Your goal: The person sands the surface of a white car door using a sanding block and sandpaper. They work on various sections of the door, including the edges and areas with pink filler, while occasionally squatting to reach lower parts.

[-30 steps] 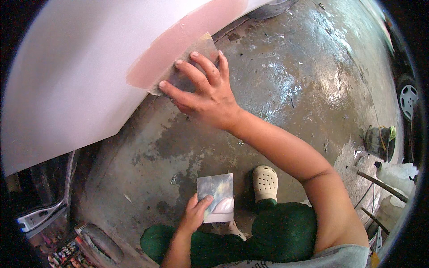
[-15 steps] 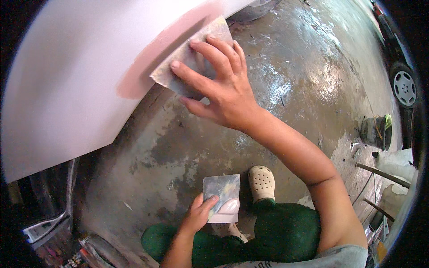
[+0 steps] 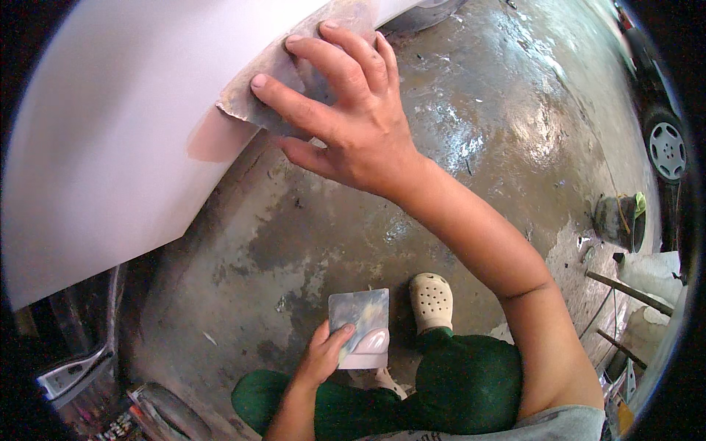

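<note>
White panel (image 3: 125, 147) blocks upper left; central floor (image 3: 316, 220) lies open.

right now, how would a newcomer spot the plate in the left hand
Find the green trousers at the bottom of the picture. Just above them, the left hand holds a grey rectangular plate by its left edge. Unlike what shows of the sheet in the right hand, it carries a shiny pink blob at lower right.

Dark lettering (image 3: 428, 437) on the person's grey shirt (image 3: 562, 419), cut off by the lower edge, no legible text
</note>
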The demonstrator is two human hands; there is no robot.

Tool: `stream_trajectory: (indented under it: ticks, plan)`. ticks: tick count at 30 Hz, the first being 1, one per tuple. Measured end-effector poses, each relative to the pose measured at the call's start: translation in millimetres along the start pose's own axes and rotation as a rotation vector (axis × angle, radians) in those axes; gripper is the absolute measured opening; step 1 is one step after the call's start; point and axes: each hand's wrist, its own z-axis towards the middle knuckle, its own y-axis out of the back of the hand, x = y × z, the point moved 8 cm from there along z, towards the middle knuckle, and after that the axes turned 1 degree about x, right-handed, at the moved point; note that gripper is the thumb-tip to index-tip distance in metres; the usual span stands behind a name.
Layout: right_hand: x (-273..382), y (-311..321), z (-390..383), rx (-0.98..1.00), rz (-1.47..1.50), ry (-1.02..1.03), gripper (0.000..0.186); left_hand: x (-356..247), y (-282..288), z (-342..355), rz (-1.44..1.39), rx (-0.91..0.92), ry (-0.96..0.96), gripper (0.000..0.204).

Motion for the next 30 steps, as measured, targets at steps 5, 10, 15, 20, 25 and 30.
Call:
stream_trajectory:
  ticks: [5, 10, 15, 20, 25, 30]
  plan:
    - [-18.7, -25.2, -32.2, -0.004, -0.013, 0.035, 0.074, 5.8, 3.5, 1.8, -0.043, -0.011, 0.007, 0.03]
    - [-31.3, -55.9, -88.6, 0.28, -0.076, -0.093, 0.071, 0.2, 6.0, -0.7, -0.087, -0.057, 0.019, 0.034]
    - [-24.5, 3.3, -96.0, 0.325, 0.109, -0.256, 0.069, -18.8, 3.0, -4.0, -0.248, -0.077, -0.144, 0.035]
    - [-29.0, 85.0, -104.0, 0.33, 0.762, -0.838, 0.066, -90.8, -18.7, -8.1, -0.497, 0.061, -0.431, 0.048]
    - [48.2, 188.8, -53.4, 0.37, 1.179, -0.804, 0.069, -166.6, -65.9, -39.6, -0.573, 0.073, -0.492, 0.046]
    - [123.4, 253.2, 3.0, 0.554, 0.789, -0.363, 0.06, -216.7, -123.2, -81.7, -0.575, 0.22, -0.543, 0.041]
